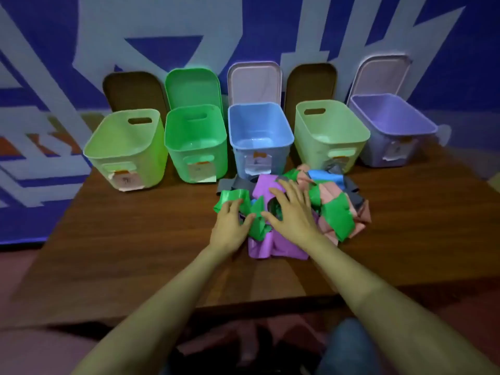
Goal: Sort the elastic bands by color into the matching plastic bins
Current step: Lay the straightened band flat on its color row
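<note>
You are at the very start of the sort. All the bands sit in one tangled pile [338, 212] on the table [135, 253], just in front of the blue bin [261, 147] and the right pale bin [330, 139]. In the heap you can make out green, purple, pink, grey and a little blue, all overlapping.

Your left hand [230, 226] is at the pile's left edge, and its fingers and thumb curl in to pinch a green band [232, 197] that lies on the heap, not lifted clear. Your right hand [293, 212] rests flat on top of the pile with fingers spread wide over a purple band [266, 185], holding nothing.

Five bins stand in a row at the back of the table: the left pale bin [127, 152], the green bin [196, 147], the blue one, the right pale one and the purple bin [392, 131]. As far as their insides show, none holds a band; the lowest parts of some are hidden by their front walls.

So nothing counts as done, by my reading. What is left is everything: free the green band from the tangle, drop it in the green bin just behind your left hand, then work through each other colour
</note>
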The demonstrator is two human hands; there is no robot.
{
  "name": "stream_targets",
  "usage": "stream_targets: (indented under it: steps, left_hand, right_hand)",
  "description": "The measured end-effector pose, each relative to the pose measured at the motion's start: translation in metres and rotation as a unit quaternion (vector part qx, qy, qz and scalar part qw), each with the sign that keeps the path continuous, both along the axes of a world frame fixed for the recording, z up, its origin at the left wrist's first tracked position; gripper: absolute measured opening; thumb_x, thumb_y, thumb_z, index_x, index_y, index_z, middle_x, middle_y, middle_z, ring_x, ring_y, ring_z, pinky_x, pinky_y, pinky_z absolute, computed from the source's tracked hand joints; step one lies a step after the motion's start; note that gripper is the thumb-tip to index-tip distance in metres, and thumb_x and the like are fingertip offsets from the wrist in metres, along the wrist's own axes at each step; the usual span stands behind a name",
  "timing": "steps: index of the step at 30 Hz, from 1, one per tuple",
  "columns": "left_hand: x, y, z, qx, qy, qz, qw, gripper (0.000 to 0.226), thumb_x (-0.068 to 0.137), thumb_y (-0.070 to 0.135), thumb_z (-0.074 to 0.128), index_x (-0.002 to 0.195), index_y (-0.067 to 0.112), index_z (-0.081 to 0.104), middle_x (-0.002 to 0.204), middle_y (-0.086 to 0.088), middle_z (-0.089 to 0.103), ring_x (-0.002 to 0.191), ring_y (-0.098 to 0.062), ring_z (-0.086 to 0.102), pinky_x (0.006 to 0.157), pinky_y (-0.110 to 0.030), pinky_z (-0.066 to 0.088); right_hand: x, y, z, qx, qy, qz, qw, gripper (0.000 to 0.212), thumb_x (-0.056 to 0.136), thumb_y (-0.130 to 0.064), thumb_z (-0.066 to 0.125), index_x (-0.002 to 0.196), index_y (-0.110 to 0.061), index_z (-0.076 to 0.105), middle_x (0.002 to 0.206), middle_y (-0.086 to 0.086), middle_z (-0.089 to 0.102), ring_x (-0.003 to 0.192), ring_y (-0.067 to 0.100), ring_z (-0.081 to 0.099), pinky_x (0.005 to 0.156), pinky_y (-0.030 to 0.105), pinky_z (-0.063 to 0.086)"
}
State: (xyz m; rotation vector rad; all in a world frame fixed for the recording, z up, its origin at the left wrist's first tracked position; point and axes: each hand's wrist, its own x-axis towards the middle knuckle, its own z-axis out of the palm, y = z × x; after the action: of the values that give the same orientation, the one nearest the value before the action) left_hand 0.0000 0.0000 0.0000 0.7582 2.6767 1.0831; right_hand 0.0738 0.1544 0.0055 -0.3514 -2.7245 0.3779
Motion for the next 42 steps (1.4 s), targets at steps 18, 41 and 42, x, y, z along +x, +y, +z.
stream_targets:
  steps: [18, 41, 42]
  left_hand:
    - [-0.023, -0.001, 0.049, 0.154, -0.048, 0.009, 0.987, 0.011, 0.092, 0.021, 0.057, 0.094, 0.011, 0.062, 0.081, -0.002, 0.063, 0.076, -0.019, 0.056, 0.065, -0.028, 0.038]
    - [-0.041, 0.012, 0.112, 0.264, -0.067, -0.015, 0.962, 0.018, 0.092, 0.035, 0.057, 0.091, 0.017, 0.059, 0.081, 0.003, 0.064, 0.071, -0.003, 0.058, 0.069, -0.021, 0.046]
    - [-0.044, 0.007, 0.109, 0.238, -0.08, -0.01, 0.968, 0.026, 0.087, 0.041, 0.062, 0.095, 0.017, 0.06, 0.086, 0.003, 0.066, 0.076, -0.007, 0.06, 0.072, -0.025, 0.048]
  right_hand:
    - [-0.01, 0.025, 0.046, -0.134, 0.134, -0.061, 0.98, 0.015, 0.095, -0.013, 0.046, 0.099, -0.004, 0.058, 0.094, 0.017, 0.061, 0.086, 0.033, 0.056, 0.067, 0.034, 0.034]
    - [-0.032, 0.002, 0.095, -0.198, -0.063, 0.075, 0.975, 0.03, 0.088, -0.012, 0.056, 0.117, -0.016, 0.059, 0.104, 0.001, 0.065, 0.091, 0.013, 0.055, 0.071, 0.017, 0.033]
    - [-0.033, 0.003, 0.094, -0.206, -0.034, 0.055, 0.977, 0.022, 0.089, -0.011, 0.055, 0.109, -0.015, 0.064, 0.101, 0.002, 0.067, 0.089, 0.014, 0.056, 0.072, 0.02, 0.035]
